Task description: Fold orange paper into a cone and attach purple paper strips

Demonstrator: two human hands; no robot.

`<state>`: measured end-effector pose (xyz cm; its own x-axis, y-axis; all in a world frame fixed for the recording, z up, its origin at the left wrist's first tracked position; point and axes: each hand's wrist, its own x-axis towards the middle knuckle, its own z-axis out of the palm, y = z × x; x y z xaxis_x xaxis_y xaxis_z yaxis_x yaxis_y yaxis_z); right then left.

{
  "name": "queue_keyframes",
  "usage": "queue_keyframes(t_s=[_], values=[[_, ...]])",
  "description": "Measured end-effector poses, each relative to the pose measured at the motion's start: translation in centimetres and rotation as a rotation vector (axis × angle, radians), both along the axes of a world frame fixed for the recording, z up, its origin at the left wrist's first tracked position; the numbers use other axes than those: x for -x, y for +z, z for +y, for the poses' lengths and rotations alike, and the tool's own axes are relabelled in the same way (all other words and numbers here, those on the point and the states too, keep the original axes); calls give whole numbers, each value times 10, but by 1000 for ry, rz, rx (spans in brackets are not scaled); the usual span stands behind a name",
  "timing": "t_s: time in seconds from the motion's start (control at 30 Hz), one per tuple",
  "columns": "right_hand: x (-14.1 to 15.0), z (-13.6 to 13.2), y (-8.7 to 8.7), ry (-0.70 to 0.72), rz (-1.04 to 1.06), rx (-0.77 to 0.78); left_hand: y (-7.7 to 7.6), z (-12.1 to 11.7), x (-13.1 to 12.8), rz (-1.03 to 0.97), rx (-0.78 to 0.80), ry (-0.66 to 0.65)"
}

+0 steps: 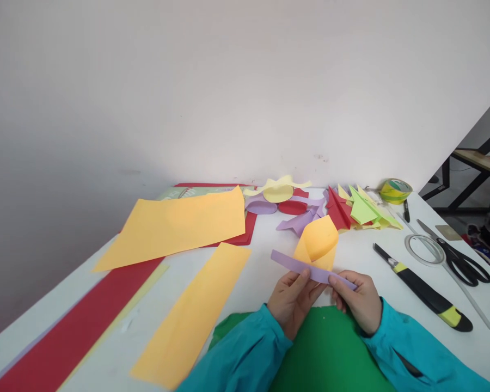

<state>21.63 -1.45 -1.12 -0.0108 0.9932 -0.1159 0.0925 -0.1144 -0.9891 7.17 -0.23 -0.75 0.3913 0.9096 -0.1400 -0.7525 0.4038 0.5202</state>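
My left hand point(296, 299) and my right hand point(358, 299) both pinch a narrow purple paper strip point(292, 264), held level above the near table edge. Behind the strip stands an orange paper piece point(316, 239) curled into a loop with folded points; its lower part is hidden by the strip and my fingers. Whether the two are joined I cannot tell. Just beyond lies a folded purple paper shape point(302, 222). Green material point(326, 348) is below my hands.
Orange sheets point(188, 220) point(196, 310) and a red sheet point(77, 326) lie left. Paper loops point(278, 191) and folded paper shapes point(361, 207) stand near the wall. At right are a utility knife point(427, 291), scissors point(459, 258), a clear tape roll point(408, 250) and yellow tape point(395, 190).
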Motion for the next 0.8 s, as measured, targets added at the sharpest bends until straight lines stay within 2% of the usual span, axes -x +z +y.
queue_keyframes(t_s=[0.23, 0.47, 0.8], values=[[0, -2, 1, -19, -33, -10, -1, 0, 1, 58, 2, 72], [1, -4, 1, -36, -49, -19, 0, -2, 0, 43, -23, 78], [0, -5, 1, 9, -121, -44, 2, 3, 3, 76, 34, 143]])
